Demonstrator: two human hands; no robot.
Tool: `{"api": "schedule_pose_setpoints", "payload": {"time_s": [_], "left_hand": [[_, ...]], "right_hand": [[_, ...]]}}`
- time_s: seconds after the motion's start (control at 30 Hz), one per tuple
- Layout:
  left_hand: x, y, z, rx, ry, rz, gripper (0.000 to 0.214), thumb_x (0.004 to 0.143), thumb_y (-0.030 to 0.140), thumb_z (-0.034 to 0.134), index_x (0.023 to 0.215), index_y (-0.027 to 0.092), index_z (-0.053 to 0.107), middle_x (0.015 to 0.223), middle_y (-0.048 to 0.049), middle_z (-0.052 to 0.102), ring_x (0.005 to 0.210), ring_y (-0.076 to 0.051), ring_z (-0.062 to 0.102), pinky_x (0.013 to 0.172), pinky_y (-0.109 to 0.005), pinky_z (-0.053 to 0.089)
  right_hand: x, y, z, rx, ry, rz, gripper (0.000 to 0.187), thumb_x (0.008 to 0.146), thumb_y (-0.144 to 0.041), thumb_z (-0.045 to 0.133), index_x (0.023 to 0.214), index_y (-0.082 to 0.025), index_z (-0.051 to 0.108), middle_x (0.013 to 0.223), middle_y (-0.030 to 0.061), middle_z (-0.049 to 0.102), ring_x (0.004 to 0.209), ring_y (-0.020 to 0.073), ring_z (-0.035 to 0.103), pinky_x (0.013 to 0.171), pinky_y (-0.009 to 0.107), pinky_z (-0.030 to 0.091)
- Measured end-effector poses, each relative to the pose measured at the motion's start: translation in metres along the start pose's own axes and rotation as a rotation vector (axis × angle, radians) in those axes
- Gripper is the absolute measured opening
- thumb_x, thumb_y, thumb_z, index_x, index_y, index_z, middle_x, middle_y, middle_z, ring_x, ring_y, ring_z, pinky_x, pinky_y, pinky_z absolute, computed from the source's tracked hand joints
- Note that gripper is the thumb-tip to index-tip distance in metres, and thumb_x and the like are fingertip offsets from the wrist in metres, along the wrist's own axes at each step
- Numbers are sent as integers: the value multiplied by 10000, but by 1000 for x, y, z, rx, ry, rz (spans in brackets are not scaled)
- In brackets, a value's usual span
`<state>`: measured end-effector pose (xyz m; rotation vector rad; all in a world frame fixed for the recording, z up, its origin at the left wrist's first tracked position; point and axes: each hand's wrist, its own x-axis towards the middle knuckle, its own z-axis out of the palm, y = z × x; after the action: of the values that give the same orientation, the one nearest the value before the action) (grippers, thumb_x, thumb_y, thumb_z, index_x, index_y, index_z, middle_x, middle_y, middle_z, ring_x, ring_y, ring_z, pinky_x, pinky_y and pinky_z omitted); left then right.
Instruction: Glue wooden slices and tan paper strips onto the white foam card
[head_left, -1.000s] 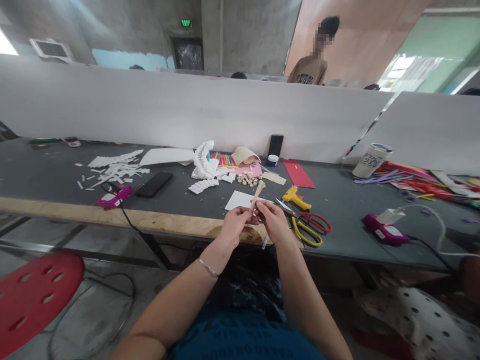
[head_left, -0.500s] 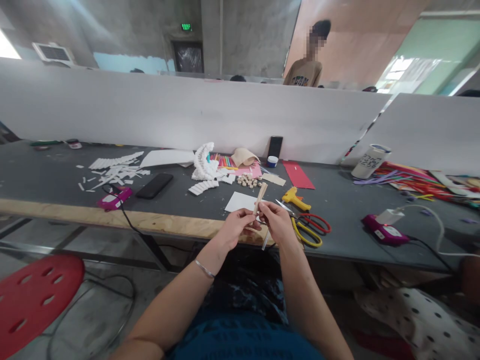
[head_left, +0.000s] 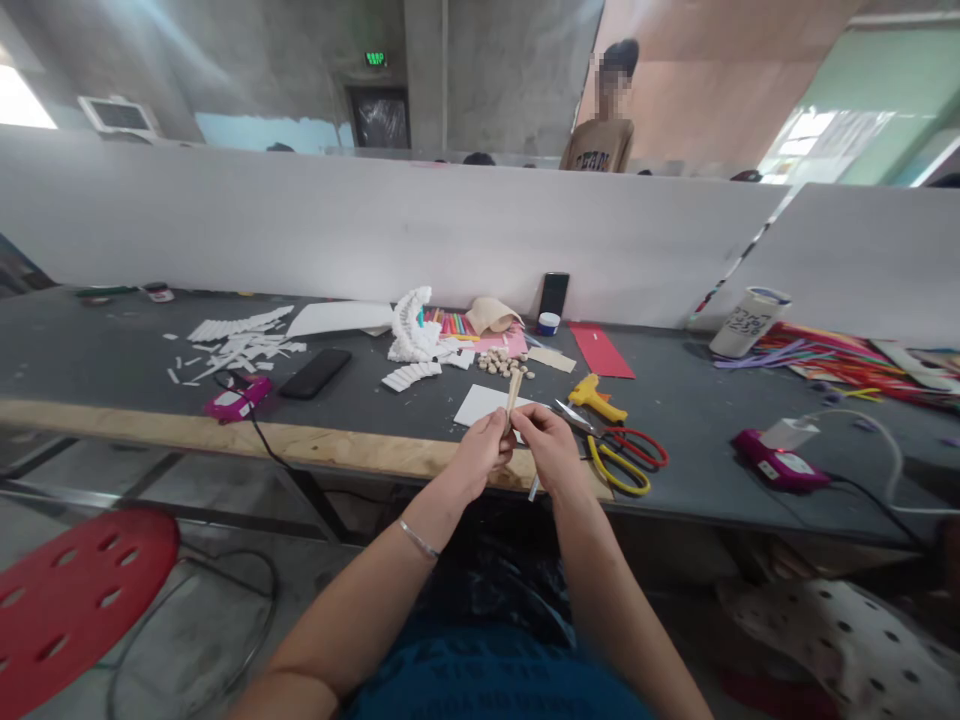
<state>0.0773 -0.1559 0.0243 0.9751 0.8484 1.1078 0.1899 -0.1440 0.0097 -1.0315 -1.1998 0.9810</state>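
My left hand [head_left: 484,447] is closed around the lower end of a narrow, folded tan strip [head_left: 515,388], which stands nearly upright above the table edge. Beside it my right hand [head_left: 551,440] has thumb and fingers pinched at the strip's right side. A pale, thin stick [head_left: 534,488] pokes out below my right palm; whether that hand holds it is hidden. Just beyond the hands lies a white card [head_left: 476,404], partly covered by them. To the right are scissors [head_left: 621,465] with red and yellow handles and a yellow glue gun [head_left: 598,398].
Small beige pieces [head_left: 504,362], a white textured form [head_left: 412,330] and a red sheet [head_left: 602,350] lie farther back. White strips [head_left: 244,345] and a black phone [head_left: 316,373] are on the left. Purple power sockets [head_left: 776,462] sit at right. A person [head_left: 600,145] stands beyond the partition.
My left fingers have closed more tightly around the base of the tan strip, and the strip has come slightly left and more upright. The view has shifted slightly.
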Motion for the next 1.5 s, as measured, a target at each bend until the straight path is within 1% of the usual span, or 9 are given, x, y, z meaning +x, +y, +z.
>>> {"api": "schedule_pose_setpoints", "payload": {"time_s": [0.2, 0.4, 0.6, 0.77, 0.87, 0.93, 1.17, 1.37, 1.5], "left_hand": [[-4, -3, 5, 191, 95, 194, 443, 870, 597, 508, 728, 179, 483, 534, 74, 333, 439, -58, 265, 427, -200, 192], [-6, 2, 3, 440, 122, 354, 385, 912, 536, 471, 777, 182, 538, 535, 61, 386, 485, -84, 323, 482, -224, 260], [-12, 9, 3, 414, 52, 307, 336, 897, 510, 493, 805, 190, 544, 502, 78, 377, 442, -76, 321, 468, -215, 252], [-19, 19, 10, 349, 3, 260, 300, 875, 458, 516, 737, 193, 492, 578, 44, 499, 509, -90, 465, 528, -215, 355], [-21, 21, 12, 306, -2, 199, 259, 885, 422, 493, 755, 199, 476, 569, 63, 423, 476, -79, 366, 496, -212, 290], [-21, 22, 12, 340, 20, 190, 228, 894, 399, 479, 779, 203, 484, 578, 68, 392, 476, -80, 317, 492, -215, 257], [-24, 29, 10, 645, 81, 309, 282, 930, 395, 427, 791, 195, 569, 598, 45, 426, 558, -108, 389, 545, -231, 288], [-22, 33, 13, 519, 150, 310, 347, 886, 459, 510, 812, 176, 696, 503, 57, 370, 497, -99, 345, 507, -235, 268], [-21, 37, 16, 395, 198, 267, 246, 791, 394, 653, 804, 166, 748, 492, 42, 469, 533, -106, 437, 527, -227, 319]], "right_hand": [[7, -3, 2, 26, 52, -23, 317, 695, -500, 691, 765, -194, 648, 709, 8, 655, 663, 156, 590, 680, 310, 478], [4, -14, 2, 56, 71, -55, 269, 679, -445, 703, 706, -194, 609, 687, -6, 623, 655, 140, 551, 671, 291, 450], [1, -27, -1, 94, 16, -67, 231, 696, -409, 692, 705, -201, 592, 588, -38, 554, 558, 113, 490, 580, 264, 412], [-3, -26, -1, 169, -60, -17, 229, 740, -424, 651, 724, -225, 540, 510, -65, 477, 467, 111, 429, 490, 262, 369], [-4, -25, 1, 168, -37, -56, 204, 726, -373, 664, 687, -212, 545, 574, -51, 507, 543, 106, 459, 555, 255, 390], [-4, -25, 1, 169, -24, -76, 188, 717, -345, 672, 675, -204, 555, 626, -42, 534, 588, 102, 467, 598, 250, 394], [-2, -34, -2, 175, 9, -95, 190, 734, -365, 670, 708, -204, 572, 634, -34, 560, 618, 120, 507, 640, 268, 414], [-1, -42, -7, 140, 19, -96, 176, 729, -363, 650, 698, -212, 565, 621, -32, 560, 612, 128, 505, 639, 275, 403], [-2, -41, -9, 136, 14, -122, 159, 718, -343, 659, 689, -212, 575, 657, -25, 572, 627, 126, 490, 645, 273, 393]]}}
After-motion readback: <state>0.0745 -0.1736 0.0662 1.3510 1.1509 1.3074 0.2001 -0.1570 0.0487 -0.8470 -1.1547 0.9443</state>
